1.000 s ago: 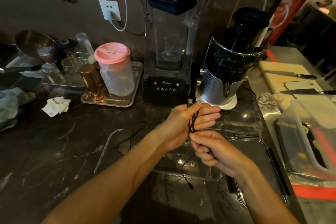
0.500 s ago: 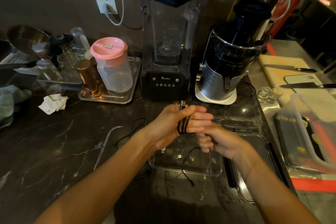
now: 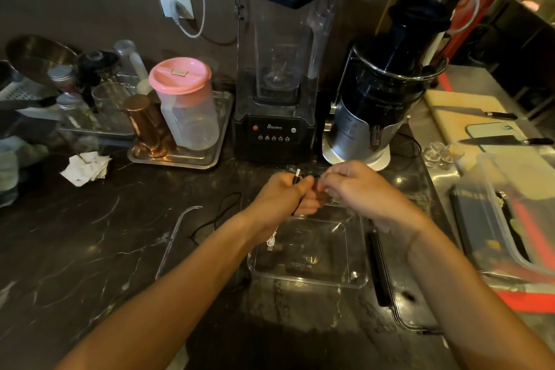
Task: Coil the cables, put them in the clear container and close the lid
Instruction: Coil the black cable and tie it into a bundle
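Note:
My left hand [image 3: 282,198] is closed around a coiled black cable [image 3: 297,189], whose metal plug sticks up above the fist. My right hand [image 3: 360,189] is right beside it, fingers pinched at the cable's end near the left thumb. Both hands hover over the far edge of the clear container [image 3: 357,278], which sits open on the dark marble counter. A small white cable piece [image 3: 270,242] hangs at the container's left rim. Its clear lid [image 3: 402,318] lies flat to the right. Another black cable [image 3: 216,216] lies loose on the counter to the left.
A blender [image 3: 279,69] and a black juicer [image 3: 387,93] stand behind the hands. A steel tray [image 3: 210,159] with a pink-lidded jug and copper cup sits back left. Crumpled paper [image 3: 85,168] lies further left. A cutting board with knives [image 3: 480,117] and a plastic bin [image 3: 516,219] stand right.
The dangling tail of the black cable has been wound up into the left hand. My right hand rose from below the left to level with it, beside the thumb.

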Available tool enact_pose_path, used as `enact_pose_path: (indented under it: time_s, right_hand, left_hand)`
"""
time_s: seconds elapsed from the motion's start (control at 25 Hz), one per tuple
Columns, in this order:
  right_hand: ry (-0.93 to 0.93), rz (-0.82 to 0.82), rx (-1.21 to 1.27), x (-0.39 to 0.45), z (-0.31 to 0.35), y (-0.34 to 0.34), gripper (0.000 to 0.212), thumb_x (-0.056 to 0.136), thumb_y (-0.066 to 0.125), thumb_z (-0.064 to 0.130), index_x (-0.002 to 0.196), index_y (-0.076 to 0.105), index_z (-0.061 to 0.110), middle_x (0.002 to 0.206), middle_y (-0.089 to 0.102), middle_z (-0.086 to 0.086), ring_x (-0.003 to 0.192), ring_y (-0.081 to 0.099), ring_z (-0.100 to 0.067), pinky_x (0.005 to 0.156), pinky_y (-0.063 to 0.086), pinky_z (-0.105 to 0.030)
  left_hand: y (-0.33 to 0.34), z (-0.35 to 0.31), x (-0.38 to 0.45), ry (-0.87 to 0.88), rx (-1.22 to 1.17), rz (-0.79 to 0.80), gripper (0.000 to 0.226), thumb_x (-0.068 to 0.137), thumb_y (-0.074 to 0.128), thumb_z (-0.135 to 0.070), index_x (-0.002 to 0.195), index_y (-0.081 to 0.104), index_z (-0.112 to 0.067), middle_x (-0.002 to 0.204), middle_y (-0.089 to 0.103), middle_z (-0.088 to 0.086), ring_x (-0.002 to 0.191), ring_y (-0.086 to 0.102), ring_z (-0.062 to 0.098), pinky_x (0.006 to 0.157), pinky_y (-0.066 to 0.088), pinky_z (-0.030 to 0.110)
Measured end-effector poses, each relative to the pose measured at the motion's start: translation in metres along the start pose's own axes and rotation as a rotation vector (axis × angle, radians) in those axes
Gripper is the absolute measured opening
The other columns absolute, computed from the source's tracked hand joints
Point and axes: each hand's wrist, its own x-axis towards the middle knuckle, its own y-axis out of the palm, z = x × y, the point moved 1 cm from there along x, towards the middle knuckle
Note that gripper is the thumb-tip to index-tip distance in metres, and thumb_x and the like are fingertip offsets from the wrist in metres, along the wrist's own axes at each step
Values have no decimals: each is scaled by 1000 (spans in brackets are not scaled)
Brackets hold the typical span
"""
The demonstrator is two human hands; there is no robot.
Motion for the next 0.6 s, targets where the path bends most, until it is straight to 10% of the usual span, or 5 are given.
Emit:
enact_pose_path:
  time_s: [0.28,0.6]
  right_hand:
    - [-17,18,474,-42,-34,65,32,109,44,32,94,67,15,64,39,0,47,28,-6,43,24,-18]
    - [115,137,802,-33,-79,42,31,92,69,36,71,56,18,62,29,1,47,21,-8,45,13,-24]
  left_hand:
    - [5,-3,3,89,-460,-21,37,111,40,-23,127,63,2,116,76,16,110,74,24,96,59,33]
    - [15,3,-3,-15,-644,67,28,110,39,-21,98,61,-8,63,40,-7,44,32,3,44,31,16]
